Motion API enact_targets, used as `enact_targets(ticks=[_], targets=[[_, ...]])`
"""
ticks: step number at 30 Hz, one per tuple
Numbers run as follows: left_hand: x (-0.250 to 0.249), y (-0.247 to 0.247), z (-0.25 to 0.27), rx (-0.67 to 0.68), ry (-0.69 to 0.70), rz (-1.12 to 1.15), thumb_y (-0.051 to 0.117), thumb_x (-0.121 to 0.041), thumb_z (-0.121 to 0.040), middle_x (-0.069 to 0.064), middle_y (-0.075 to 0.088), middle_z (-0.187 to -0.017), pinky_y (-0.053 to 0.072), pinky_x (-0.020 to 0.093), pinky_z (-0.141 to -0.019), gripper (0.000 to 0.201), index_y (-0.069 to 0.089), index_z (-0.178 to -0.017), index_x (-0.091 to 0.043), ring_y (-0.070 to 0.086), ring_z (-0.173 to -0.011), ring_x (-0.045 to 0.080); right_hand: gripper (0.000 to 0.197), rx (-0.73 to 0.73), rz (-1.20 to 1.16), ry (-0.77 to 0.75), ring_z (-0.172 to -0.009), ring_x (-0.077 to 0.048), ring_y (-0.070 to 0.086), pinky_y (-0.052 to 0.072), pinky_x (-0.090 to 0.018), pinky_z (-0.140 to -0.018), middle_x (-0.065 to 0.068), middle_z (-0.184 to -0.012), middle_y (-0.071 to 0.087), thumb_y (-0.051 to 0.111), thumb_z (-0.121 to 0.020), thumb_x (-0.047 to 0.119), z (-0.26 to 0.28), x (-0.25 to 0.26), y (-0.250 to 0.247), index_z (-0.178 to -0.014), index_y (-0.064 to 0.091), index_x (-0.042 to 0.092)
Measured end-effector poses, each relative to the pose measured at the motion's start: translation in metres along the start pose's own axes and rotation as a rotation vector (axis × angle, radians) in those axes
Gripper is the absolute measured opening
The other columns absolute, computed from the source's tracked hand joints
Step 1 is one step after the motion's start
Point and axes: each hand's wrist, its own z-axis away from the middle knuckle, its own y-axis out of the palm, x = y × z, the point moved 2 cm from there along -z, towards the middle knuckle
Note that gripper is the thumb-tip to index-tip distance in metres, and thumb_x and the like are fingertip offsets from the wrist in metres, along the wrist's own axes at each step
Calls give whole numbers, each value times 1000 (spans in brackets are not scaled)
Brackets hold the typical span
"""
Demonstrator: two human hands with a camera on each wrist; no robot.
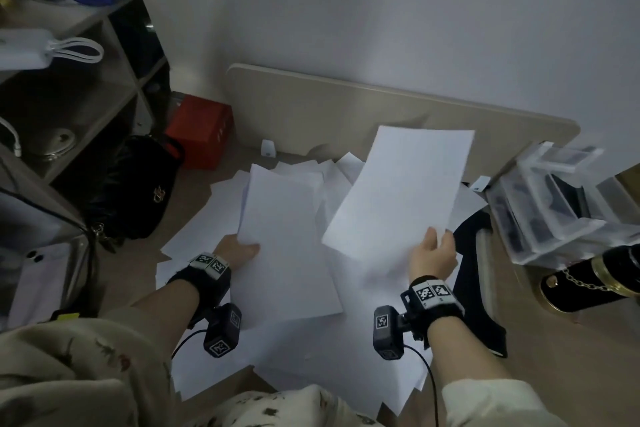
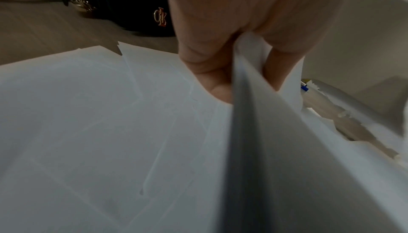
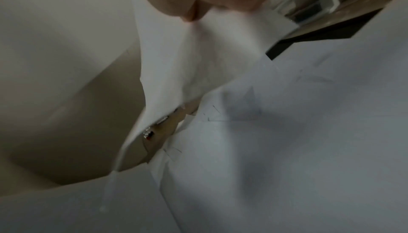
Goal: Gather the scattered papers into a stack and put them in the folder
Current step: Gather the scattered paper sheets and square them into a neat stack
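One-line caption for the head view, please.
Left hand and right hand each lift white sheets above papers scattered on the floor.

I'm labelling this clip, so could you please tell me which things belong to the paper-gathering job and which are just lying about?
Job:
left hand holding sheets
right hand holding sheet
scattered papers
black folder

Lying about:
black handbag
red box
clear organiser

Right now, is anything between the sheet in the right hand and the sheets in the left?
Nothing visible. The right hand holds one sheet aloft beside the left hand's sheets; only open air separates them, above the scattered papers.
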Motion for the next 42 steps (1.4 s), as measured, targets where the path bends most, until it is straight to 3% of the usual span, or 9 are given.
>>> enact_targets(ticks=[4,9,15,18,20,24,29,36,42], targets=[[4,-5,0,27,-30,171,68,-11,-85,22,61,-120,48,42,-97,41,58,-119,9,60,-110,37,38,142,-135,58,-114,-28,55,43,-39,-101,-14,-126,58,49,-97,23,-2,3,14,-126,53,0],[5,-8,6,118,-40,422,64,-20,-90,25,62,-119,47,49,-98,42,57,-120,9,61,-104,37,18,609,147,-64,-90,-27,61,46,-29,-74,-9,-94,65,56,-90,17,31,-8,49,-101,65,6],[7,-15,2,245,-119,400,25,-75,-86,11,68,-111,48,49,-97,77,61,-116,-14,63,-106,31,45,701,401,-45,-114,-28,57,47,-38,-98,-7,-128,61,52,-91,35,64,-38,79,-127,56,9],[8,-16,3,295,-117,315,28,-78,-82,10,70,-106,50,50,-93,76,64,-108,-17,64,-102,31,49,815,418,-71,-122,-24,54,44,-39,-103,-5,-134,56,51,-92,39,79,-46,91,-133,52,11],[8,-17,6,274,-101,295,46,-63,-87,12,68,-108,52,48,-89,57,61,-111,-14,64,-100,32,49,895,399,-68,-122,-22,53,43,-37,-104,-5,-134,56,51,-93,39,90,-42,93,-133,51,11],[13,-20,0,231,-101,277,63,-19,-91,22,60,-122,49,55,-92,43,52,-128,-1,60,-104,38,44,734,490,-45,-119,-24,50,42,-35,-99,-4,-131,54,51,-94,36,80,-38,83,-131,45,13],[15,-18,-8,220,-97,227,57,-16,-94,18,59,-114,50,47,-85,36,51,-126,-2,58,-98,34,61,400,801,12,-136,-30,27,26,-44,-109,-10,-148,35,56,-90,34,49,-41,47,-142,31,12],[17,-11,-11,249,-124,235,54,-20,-95,21,56,-125,49,51,-84,42,46,-133,-4,55,-101,35,47,422,769,50,-129,-22,33,24,-42,-103,-2,-129,56,56,-88,34,41,-43,43,-131,43,20],[15,-12,-7,251,-136,302,52,-22,-97,17,57,-114,48,51,-87,40,46,-133,-6,56,-101,34,45,647,755,145,-114,-34,55,45,-34,-90,-16,-130,55,51,-92,23,49,-35,41,-133,47,4]])
